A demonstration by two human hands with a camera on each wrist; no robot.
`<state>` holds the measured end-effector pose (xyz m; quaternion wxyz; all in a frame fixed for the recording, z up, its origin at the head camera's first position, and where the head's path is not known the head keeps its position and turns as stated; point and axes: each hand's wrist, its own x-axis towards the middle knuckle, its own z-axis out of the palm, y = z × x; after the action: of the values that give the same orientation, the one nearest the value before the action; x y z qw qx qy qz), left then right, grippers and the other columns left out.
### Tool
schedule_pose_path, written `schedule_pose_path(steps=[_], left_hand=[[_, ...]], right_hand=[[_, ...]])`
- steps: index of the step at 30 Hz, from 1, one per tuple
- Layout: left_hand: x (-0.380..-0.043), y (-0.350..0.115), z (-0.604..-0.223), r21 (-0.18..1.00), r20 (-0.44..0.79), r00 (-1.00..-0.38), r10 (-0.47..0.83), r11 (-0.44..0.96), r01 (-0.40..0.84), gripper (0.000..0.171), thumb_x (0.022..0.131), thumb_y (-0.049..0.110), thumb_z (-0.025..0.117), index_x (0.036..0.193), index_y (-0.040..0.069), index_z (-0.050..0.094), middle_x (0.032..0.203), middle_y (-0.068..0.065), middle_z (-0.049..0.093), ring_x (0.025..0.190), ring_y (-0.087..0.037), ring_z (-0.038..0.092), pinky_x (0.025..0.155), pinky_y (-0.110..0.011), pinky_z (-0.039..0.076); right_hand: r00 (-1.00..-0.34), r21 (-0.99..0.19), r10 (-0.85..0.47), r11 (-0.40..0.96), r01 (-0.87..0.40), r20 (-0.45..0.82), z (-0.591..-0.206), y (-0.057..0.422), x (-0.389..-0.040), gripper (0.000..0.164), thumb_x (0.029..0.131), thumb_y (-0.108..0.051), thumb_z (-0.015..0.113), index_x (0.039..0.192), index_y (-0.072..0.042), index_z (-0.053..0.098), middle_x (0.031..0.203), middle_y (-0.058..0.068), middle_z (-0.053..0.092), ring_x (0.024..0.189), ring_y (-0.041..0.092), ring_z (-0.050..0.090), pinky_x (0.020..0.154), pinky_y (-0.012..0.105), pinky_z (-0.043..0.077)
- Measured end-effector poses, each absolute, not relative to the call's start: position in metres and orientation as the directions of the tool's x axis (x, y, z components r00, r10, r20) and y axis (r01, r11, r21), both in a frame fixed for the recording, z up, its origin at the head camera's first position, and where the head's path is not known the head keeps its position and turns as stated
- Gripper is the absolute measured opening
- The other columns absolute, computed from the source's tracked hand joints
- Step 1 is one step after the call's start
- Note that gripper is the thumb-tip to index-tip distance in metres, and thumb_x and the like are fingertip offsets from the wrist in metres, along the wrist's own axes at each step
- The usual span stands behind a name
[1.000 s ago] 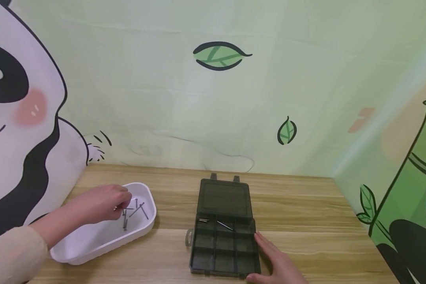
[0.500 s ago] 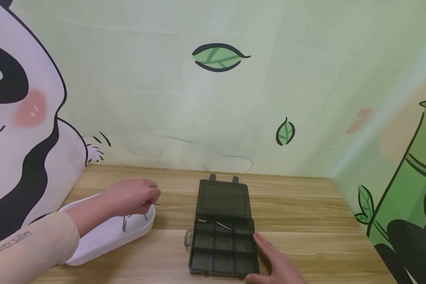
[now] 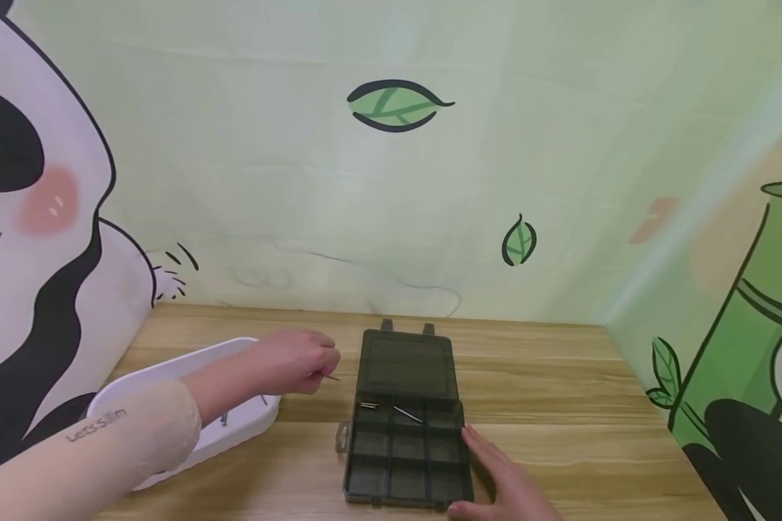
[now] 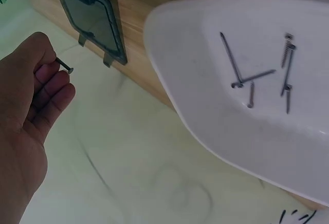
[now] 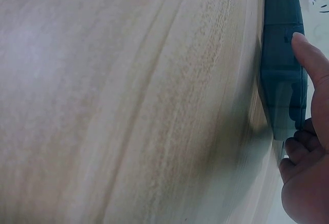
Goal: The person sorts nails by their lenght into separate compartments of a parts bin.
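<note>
My left hand (image 3: 293,362) pinches a thin nail (image 4: 65,66) between thumb and forefinger, its flat head pointing outward in the left wrist view. The hand is over the table, between the white tray (image 3: 163,367) and the dark compartment box (image 3: 407,474). My right hand (image 3: 508,486) holds the box at its front right corner, thumb at the front edge and forefinger along the right side. The box's lid (image 3: 407,365) lies folded back. One long nail (image 3: 408,414) rests in the back middle compartment, and short metal pieces (image 3: 368,405) lie in the back left one.
Several loose nails and screws (image 4: 288,70) lie in the tray, partly hidden by the left forearm in the head view. A printed cloth backdrop (image 3: 300,181) stands behind the wooden table (image 3: 534,391). A clear latch (image 3: 342,438) sticks out on the box's left side.
My left hand has lifted from the tray with the nail and moved right toward the box. The right hand stays at the box, which looks unmoved.
</note>
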<state>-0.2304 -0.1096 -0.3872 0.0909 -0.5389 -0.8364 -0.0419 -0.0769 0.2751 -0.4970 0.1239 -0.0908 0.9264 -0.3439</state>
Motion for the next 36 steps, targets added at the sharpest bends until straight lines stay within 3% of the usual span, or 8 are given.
schedule_pose_path(steps=[5, 11, 17, 26, 36], left_hand=[[-0.232, -0.088, -0.389, -0.040, 0.188, -0.383, 0.904, 0.397, 0.917, 0.025, 0.078, -0.005, 0.067, 0.075, 0.017, 0.057, 0.073, 0.009, 0.049, 0.067, -0.007, 0.045, 0.057, -0.019, 0.036], [-0.236, -0.062, -0.392, -0.033, 0.169, -0.337, 0.926, 0.347, 0.937, 0.022, 0.079, -0.002, 0.066, 0.078, 0.018, 0.058, 0.077, 0.009, 0.053, 0.073, -0.009, 0.051, 0.063, -0.022, 0.043], [-0.236, -0.043, -0.394, -0.029, 0.188, -0.298, 0.936, 0.309, 0.951, 0.023, 0.078, -0.002, 0.065, 0.077, 0.018, 0.055, 0.076, 0.008, 0.052, 0.071, -0.009, 0.047, 0.062, -0.022, 0.040], [-0.233, -0.017, -0.405, -0.034, 0.146, -0.321, 0.936, 0.329, 0.944, 0.025, 0.080, -0.002, 0.067, 0.077, 0.019, 0.053, 0.076, 0.009, 0.042, 0.070, -0.009, 0.039, 0.061, -0.023, 0.035], [-0.227, 0.007, -0.418, -0.031, 0.082, -0.334, 0.939, 0.338, 0.941, 0.018, 0.085, 0.008, 0.077, 0.084, 0.019, 0.063, 0.082, 0.008, 0.054, 0.075, -0.009, 0.052, 0.066, -0.024, 0.047]], right_hand=[[-0.950, -0.666, -0.248, 0.743, -0.062, -0.189, -0.497, 0.275, -0.077, 0.115, 0.079, -0.059, 0.089, 0.168, -0.013, 0.033, 0.172, 0.018, 0.032, 0.154, 0.050, 0.032, 0.116, 0.074, 0.031], [-0.951, -0.665, -0.250, 0.744, -0.067, -0.184, -0.497, 0.275, -0.077, 0.115, 0.079, -0.058, 0.089, 0.168, -0.012, 0.034, 0.172, 0.019, 0.032, 0.154, 0.050, 0.033, 0.116, 0.074, 0.031], [-0.953, -0.662, -0.246, 0.746, -0.071, -0.176, -0.496, 0.274, -0.076, 0.114, 0.078, -0.061, 0.088, 0.168, -0.013, 0.034, 0.171, 0.017, 0.034, 0.154, 0.048, 0.035, 0.117, 0.072, 0.032], [-0.956, -0.644, -0.258, 0.757, -0.110, -0.140, -0.494, 0.275, -0.075, 0.113, 0.079, -0.063, 0.086, 0.167, -0.012, 0.036, 0.170, 0.015, 0.038, 0.153, 0.043, 0.040, 0.115, 0.070, 0.037], [-0.954, -0.647, -0.254, 0.757, -0.092, -0.161, -0.494, 0.274, -0.077, 0.112, 0.080, -0.063, 0.085, 0.168, -0.014, 0.035, 0.171, 0.014, 0.037, 0.153, 0.042, 0.039, 0.115, 0.069, 0.037]])
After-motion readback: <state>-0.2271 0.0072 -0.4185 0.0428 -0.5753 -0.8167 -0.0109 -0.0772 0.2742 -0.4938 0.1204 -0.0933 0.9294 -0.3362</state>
